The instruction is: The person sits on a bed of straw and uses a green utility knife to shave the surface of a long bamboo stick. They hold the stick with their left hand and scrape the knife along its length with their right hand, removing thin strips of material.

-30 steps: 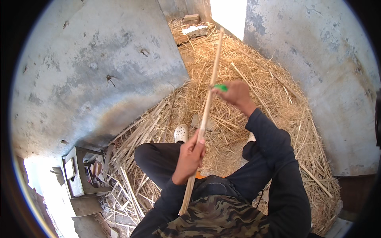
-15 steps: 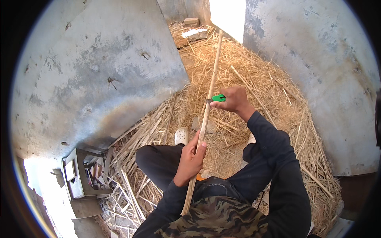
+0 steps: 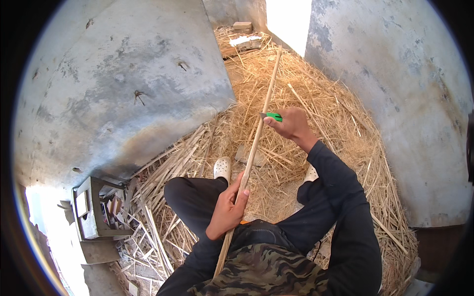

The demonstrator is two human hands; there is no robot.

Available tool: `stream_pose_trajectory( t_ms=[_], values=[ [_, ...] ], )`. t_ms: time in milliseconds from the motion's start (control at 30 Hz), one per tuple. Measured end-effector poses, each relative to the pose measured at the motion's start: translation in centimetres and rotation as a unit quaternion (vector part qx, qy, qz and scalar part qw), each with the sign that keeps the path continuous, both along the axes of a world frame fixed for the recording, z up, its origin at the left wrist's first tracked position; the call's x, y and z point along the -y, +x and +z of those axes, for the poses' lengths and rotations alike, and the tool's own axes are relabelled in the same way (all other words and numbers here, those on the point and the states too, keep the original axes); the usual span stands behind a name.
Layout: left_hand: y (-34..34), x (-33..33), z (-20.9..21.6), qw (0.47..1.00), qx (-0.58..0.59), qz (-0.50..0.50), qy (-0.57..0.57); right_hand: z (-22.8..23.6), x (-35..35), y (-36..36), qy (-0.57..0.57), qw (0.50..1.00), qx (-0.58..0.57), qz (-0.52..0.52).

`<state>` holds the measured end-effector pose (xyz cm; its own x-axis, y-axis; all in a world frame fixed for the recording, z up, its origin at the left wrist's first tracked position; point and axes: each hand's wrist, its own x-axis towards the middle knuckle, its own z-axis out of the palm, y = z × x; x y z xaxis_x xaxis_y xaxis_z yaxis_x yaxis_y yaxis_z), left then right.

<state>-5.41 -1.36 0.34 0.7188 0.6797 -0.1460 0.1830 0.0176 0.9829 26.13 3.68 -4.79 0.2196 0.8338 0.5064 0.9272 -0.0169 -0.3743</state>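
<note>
Fingers of the left hand wrap the long stick; right hand hides most of a green-handled knife.

A long, thin, pale wooden stick runs slanted up the middle — its near end low by the lap, its far end out over the straw. Against its right side, about halfway along, sits a small green-handled knife — blade touching the wood, handle pointing right.
</note>
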Motion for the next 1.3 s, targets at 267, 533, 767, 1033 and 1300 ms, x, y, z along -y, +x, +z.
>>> stream_pose_trajectory(
  t_ms=[267,533,767,1033,1300],
  values=[
    [-0.4,2.4,2.2,0.997,0.008,-0.058,-0.046,1.0,-0.3,8.3,0.082,0.985,-0.008,-0.149],
    [-2.5,4.8,2.1,0.989,-0.036,-0.083,-0.120,0.2,0.7,14.7,-0.003,0.972,-0.005,-0.234],
    [-5.4,6.0,3.3,0.976,-0.053,-0.101,-0.186,-2.8,2.7,19.7,0.005,0.918,-0.123,-0.377],
    [-4.4,3.1,1.1,0.975,-0.067,-0.031,-0.211,2.9,1.0,14.3,-0.058,0.958,-0.145,-0.243],
    [-1.0,-0.3,1.8,0.979,0.047,-0.011,-0.198,3.8,2.8,2.9,-0.021,0.997,-0.052,-0.060]
  ],
)
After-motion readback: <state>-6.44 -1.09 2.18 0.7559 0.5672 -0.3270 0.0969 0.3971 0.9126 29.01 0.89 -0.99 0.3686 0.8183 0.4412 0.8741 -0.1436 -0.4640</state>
